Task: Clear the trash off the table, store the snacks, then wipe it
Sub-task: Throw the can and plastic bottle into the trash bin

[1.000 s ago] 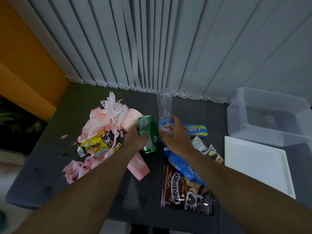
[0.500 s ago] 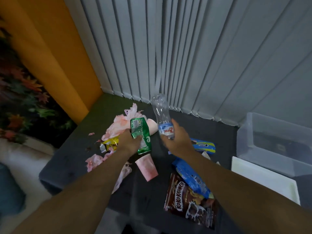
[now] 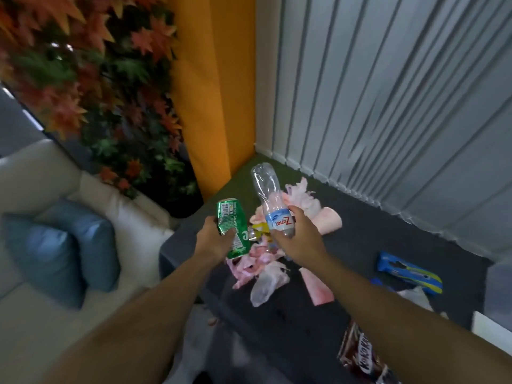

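The left hand (image 3: 213, 242) grips a dented green can (image 3: 233, 228). The right hand (image 3: 300, 236) clutches a clear bottle (image 3: 273, 202); pink tissues (image 3: 256, 263) lie below both.

The bottle (image 3: 269, 196) label reads "Zena"; the brown snack pack (image 3: 363, 358) shows "KoKo".

Pink tissues (image 3: 256, 263) crowd the table's (image 3: 374, 239) left; its far side lies bare.
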Motion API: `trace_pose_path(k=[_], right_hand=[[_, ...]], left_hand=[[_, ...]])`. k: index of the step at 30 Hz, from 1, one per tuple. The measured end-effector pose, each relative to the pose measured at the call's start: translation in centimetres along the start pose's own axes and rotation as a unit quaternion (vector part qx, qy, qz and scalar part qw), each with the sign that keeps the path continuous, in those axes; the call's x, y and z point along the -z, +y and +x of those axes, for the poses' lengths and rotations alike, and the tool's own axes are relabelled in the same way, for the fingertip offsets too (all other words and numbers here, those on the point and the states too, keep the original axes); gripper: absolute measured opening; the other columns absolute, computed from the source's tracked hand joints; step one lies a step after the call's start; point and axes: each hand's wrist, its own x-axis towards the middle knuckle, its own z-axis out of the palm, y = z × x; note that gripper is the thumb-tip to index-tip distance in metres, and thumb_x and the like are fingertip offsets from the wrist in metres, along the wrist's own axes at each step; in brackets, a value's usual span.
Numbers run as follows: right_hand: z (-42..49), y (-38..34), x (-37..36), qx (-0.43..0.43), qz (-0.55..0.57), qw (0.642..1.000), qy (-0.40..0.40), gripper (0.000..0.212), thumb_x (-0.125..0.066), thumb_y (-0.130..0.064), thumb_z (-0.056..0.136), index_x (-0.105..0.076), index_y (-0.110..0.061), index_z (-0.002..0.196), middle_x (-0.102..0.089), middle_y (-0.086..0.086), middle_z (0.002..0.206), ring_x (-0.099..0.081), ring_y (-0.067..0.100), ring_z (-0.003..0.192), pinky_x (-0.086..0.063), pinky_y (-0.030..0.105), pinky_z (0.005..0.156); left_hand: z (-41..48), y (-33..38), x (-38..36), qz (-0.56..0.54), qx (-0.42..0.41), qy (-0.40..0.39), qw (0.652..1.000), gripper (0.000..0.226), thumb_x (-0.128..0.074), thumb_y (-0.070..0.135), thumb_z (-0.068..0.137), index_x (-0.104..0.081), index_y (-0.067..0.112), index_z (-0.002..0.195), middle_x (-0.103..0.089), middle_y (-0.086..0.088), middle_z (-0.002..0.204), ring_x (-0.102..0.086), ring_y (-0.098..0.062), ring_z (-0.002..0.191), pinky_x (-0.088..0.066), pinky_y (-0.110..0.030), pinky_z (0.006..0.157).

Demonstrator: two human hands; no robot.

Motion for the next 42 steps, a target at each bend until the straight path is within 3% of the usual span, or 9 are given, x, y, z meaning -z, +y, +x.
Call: trace_pose_path(k=[5,9,11,14,19,27,31,36,42], right_hand=[[-0.2,-3.8,-7.2,0.010,-0.011,0.998,-0.069,0.062,-0.069,-0.048,0.077,-0.042,-0.032,0.131,-0.061,-0.008,0.109,-0.062,0.011,0.092,-0.055,0.039,0.081],[-0.5,-6.4,-13.1,0.019,-0.001,0.992,-0.127,0.065,-0.072,-0.043,0.078,-0.042,-0.029,0.134,-0.060,-0.004,0.114,-0.062,0.013,0.095,-0.057,0.041,0.081],[-0.7,-7.3,-15.9,0.016,-0.012,0.987,-0.156,0.069,-0.073,-0.044,0.078,-0.040,-0.029,0.138,-0.059,-0.004,0.120,-0.063,0.015,0.098,-0.058,0.042,0.082],[-1.3,-8.5,-20.1,0.011,-0.039,0.977,-0.209,0.074,-0.070,-0.049,0.079,-0.035,-0.033,0.142,-0.055,-0.005,0.126,-0.060,0.017,0.105,-0.057,0.041,0.084],[-2.9,-9.1,-27.2,0.025,-0.068,0.957,-0.279,0.075,-0.070,-0.046,0.078,-0.037,-0.029,0.144,-0.055,-0.003,0.133,-0.057,0.011,0.106,-0.046,0.026,0.087],[-5.5,-6.2,-37.8,-0.003,-0.164,0.909,-0.383,0.071,-0.066,-0.047,0.081,-0.036,-0.030,0.143,-0.048,0.002,0.131,-0.053,0.023,0.117,-0.046,0.042,0.100],[-6.3,-3.8,-43.7,-0.004,-0.227,0.883,-0.412,0.064,-0.062,-0.052,0.082,-0.038,-0.033,0.139,-0.047,0.003,0.126,-0.048,0.026,0.118,-0.035,0.033,0.091],[-7.3,-0.7,-50.5,-0.024,-0.259,0.861,-0.437,0.058,-0.060,-0.051,0.081,-0.040,-0.033,0.132,-0.050,0.004,0.122,-0.053,0.030,0.111,-0.046,0.037,0.087],[-8.1,2.2,-56.3,-0.025,-0.291,0.840,-0.457,0.062,-0.060,-0.053,0.084,-0.040,-0.029,0.137,-0.051,0.007,0.126,-0.052,0.030,0.114,-0.046,0.037,0.087]], left_hand=[[0.8,-6.4,5.2,-0.018,0.052,0.033,0.998,0.036,-0.067,0.025,0.091,-0.050,0.013,0.120,-0.068,-0.011,0.112,-0.063,-0.019,0.078,-0.048,-0.026,0.065],[0.9,-12.1,8.7,-0.052,0.095,0.054,0.993,0.039,-0.066,0.017,0.089,-0.049,0.009,0.123,-0.066,-0.015,0.116,-0.065,-0.033,0.100,-0.055,-0.044,0.088],[0.8,-15.1,10.3,-0.051,0.123,0.070,0.989,0.034,-0.066,0.017,0.089,-0.050,0.011,0.118,-0.066,-0.013,0.110,-0.065,-0.028,0.090,-0.055,-0.035,0.077],[0.3,-19.4,12.5,-0.032,0.162,0.093,0.982,0.024,-0.066,0.019,0.087,-0.055,0.012,0.106,-0.066,-0.008,0.098,-0.055,-0.010,0.067,-0.038,-0.014,0.049],[-0.8,-26.7,14.6,-0.040,0.246,0.103,0.963,0.028,-0.066,0.021,0.087,-0.055,0.004,0.106,-0.065,-0.015,0.104,-0.059,-0.029,0.091,-0.039,-0.029,0.071],[0.0,-37.9,14.2,-0.073,0.345,0.101,0.930,0.034,-0.065,0.029,0.090,-0.054,0.005,0.112,-0.067,-0.013,0.102,-0.062,-0.024,0.084,-0.047,-0.032,0.069],[0.6,-43.7,12.9,-0.056,0.387,0.089,0.916,0.041,-0.063,0.029,0.092,-0.051,0.002,0.120,-0.062,-0.009,0.089,-0.058,-0.016,0.070,-0.044,-0.029,0.052],[1.2,-50.4,10.8,-0.048,0.442,0.073,0.893,0.032,-0.064,0.025,0.091,-0.056,0.001,0.109,-0.063,-0.017,0.102,-0.063,-0.031,0.090,-0.057,-0.046,0.077],[2.1,-56.0,8.2,-0.055,0.464,0.062,0.882,0.034,-0.065,0.027,0.090,-0.054,0.003,0.113,-0.063,-0.017,0.103,-0.062,-0.033,0.093,-0.056,-0.047,0.081]])
